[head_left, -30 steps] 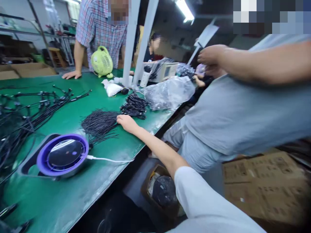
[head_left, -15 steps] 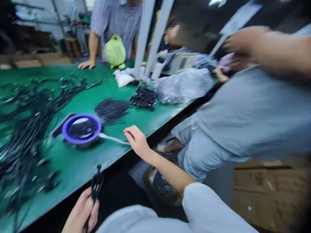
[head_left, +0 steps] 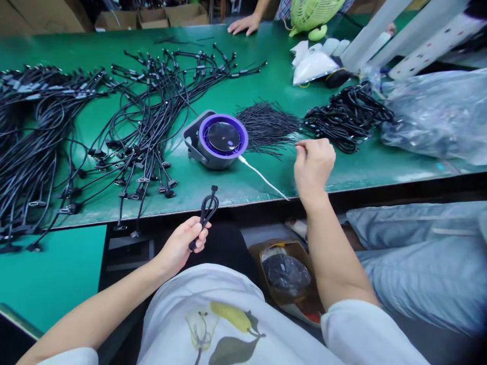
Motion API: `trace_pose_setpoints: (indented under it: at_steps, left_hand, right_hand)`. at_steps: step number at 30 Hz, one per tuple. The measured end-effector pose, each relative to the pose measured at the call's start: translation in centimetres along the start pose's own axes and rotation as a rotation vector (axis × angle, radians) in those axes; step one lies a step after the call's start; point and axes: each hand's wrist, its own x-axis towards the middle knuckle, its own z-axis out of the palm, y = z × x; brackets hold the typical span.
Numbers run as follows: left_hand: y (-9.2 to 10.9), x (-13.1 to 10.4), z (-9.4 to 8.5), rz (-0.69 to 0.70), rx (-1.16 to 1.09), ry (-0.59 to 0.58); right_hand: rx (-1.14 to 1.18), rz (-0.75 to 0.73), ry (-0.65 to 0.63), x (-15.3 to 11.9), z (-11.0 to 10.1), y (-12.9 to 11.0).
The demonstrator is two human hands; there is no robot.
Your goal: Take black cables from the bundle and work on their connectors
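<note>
A coiled black cable [head_left: 210, 207] stands up out of my left hand [head_left: 186, 241], whose fingers are wrapped round its lower part in front of the table edge. My right hand [head_left: 315, 165] is pinched closed above the green table, just right of a pile of thin black ties [head_left: 268, 124]. What its fingertips hold, if anything, is too small to make out. Left of that pile sits a round purple and grey fan [head_left: 222, 139] with a white cord [head_left: 264, 178]. A heap of coiled black cables [head_left: 348, 116] lies beyond my right hand.
Many loose black cables [head_left: 152, 111] spread over the left of the green table [head_left: 213, 187]. At the right are a clear plastic bag [head_left: 441, 114] and white posts. Another person's hand [head_left: 245, 24] rests at the far edge. A box [head_left: 285, 274] stands below; a person's legs are at right.
The view has turned to the right side of my body less and shows more of the table's left. The thin tie seen earlier in my right fingers is no longer distinct.
</note>
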Motion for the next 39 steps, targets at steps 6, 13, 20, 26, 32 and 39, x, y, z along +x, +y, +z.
trace_pose_setpoints:
  at_steps: [6, 13, 20, 26, 32, 39]
  left_hand:
    - [0.1, 0.3, -0.2, -0.046, -0.067, -0.080]
    - [-0.1, 0.5, 0.0, -0.034, -0.072, -0.131]
    - [-0.2, 0.8, -0.3, 0.194, 0.185, 0.063]
    - [-0.1, 0.4, -0.3, 0.050, 0.094, -0.025]
    - [0.6, -0.4, -0.2, -0.047, 0.068, -0.096]
    - [0.5, -0.4, 0.4, -0.171, 0.072, -0.080]
  right_hand:
    - [0.551, 0.123, -0.477, -9.2, -3.2, -7.9]
    - [1.045, 0.309, -0.861, -15.6, -1.4, -14.8]
    - [0.576, -0.365, -0.535, -15.1, -2.7, -14.7]
    - [0.403, -0.732, -0.408, -12.8, -3.7, -13.5]
    - [0.373, -0.324, -0.284, -8.9, -4.6, -8.6]
    - [0.168, -0.049, -0.126, -2.2, -2.7, -1.8]
